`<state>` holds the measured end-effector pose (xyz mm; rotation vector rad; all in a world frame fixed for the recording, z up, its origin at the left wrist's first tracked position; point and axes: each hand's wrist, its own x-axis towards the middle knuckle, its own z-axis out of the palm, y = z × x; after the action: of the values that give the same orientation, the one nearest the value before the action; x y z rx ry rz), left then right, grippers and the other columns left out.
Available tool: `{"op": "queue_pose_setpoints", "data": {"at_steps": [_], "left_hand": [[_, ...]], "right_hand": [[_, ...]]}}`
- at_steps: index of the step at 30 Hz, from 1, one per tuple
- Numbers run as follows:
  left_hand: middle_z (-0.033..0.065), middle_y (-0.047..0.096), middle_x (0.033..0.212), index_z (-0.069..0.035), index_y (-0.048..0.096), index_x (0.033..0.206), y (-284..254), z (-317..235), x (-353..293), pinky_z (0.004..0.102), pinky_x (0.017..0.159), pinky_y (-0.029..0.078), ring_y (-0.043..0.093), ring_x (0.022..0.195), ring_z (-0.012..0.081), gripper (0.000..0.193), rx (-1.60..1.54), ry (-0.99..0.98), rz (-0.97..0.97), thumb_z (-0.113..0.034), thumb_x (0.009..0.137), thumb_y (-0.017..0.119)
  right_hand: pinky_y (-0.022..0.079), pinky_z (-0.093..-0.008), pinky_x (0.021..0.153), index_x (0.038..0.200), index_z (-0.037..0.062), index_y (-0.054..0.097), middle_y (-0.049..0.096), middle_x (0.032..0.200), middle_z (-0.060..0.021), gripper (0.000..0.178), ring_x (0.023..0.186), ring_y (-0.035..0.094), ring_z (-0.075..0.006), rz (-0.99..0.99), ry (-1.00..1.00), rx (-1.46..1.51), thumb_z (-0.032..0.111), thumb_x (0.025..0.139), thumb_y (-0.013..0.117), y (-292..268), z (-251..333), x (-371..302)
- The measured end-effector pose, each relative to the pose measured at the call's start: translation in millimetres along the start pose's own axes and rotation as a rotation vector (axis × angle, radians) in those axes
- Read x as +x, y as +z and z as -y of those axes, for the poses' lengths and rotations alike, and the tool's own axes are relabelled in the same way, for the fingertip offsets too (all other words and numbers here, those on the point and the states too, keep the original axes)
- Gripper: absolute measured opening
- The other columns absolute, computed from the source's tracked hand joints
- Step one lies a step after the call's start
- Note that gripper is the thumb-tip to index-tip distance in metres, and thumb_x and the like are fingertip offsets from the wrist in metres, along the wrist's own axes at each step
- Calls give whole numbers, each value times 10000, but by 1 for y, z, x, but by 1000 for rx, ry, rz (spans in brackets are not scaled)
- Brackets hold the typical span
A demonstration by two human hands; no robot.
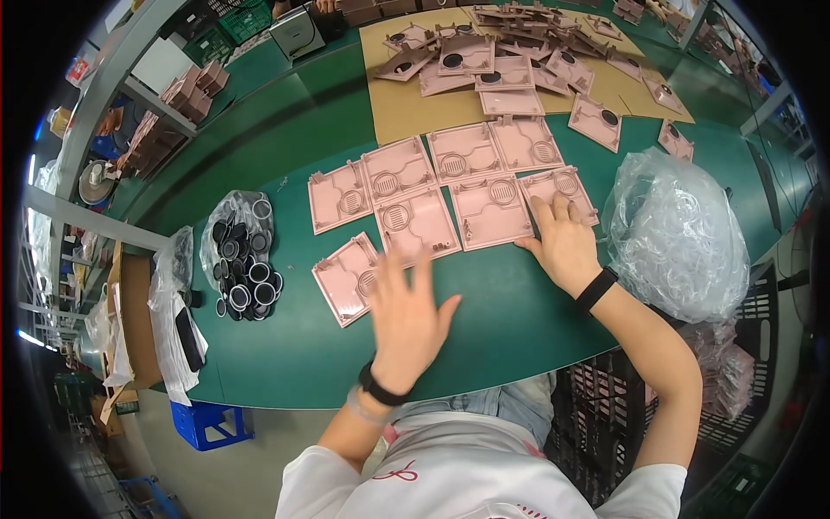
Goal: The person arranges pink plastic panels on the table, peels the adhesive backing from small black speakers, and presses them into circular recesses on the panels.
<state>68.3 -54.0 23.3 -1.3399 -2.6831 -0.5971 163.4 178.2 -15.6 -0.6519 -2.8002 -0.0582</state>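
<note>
Several pink plastic panels, each with a round slotted grille, lie in two rows on the green table (298, 346). My right hand (566, 246) rests with fingers spread on the near edge of the rightmost front panel (581, 183). Beside its thumb lies another panel (488, 221). My left hand (405, 324), slightly blurred, is open and holds nothing. It hovers in front of a panel (419, 227) and partly covers the edge of a separate, tilted panel (339, 281) to its left. Whether its fingertips touch either one I cannot tell.
At left, a pile of round black pieces (232, 251), some with white rims, spills from a clear bag (251, 208). A big clear plastic bag (679, 238) sits at right. Behind, pink panels with black discs (467, 56) are heaped on cardboard (393, 104). A blue stool (207, 426) stands below.
</note>
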Motion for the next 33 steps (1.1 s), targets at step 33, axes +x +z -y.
{"op": "queue_pose_setpoints", "data": {"at_steps": [33], "left_hand": [[177, 294, 1476, -82, 352, 1400, -8, 73, -13, 530, 1074, 197, 265, 1362, 356, 665, 301, -198, 257, -288, 841, 648]], "right_hand": [[440, -450, 928, 1251, 17, 457, 498, 1212, -280, 539, 1061, 549, -394, 23, -1, 872, 190, 786, 667, -41, 16, -2]]}}
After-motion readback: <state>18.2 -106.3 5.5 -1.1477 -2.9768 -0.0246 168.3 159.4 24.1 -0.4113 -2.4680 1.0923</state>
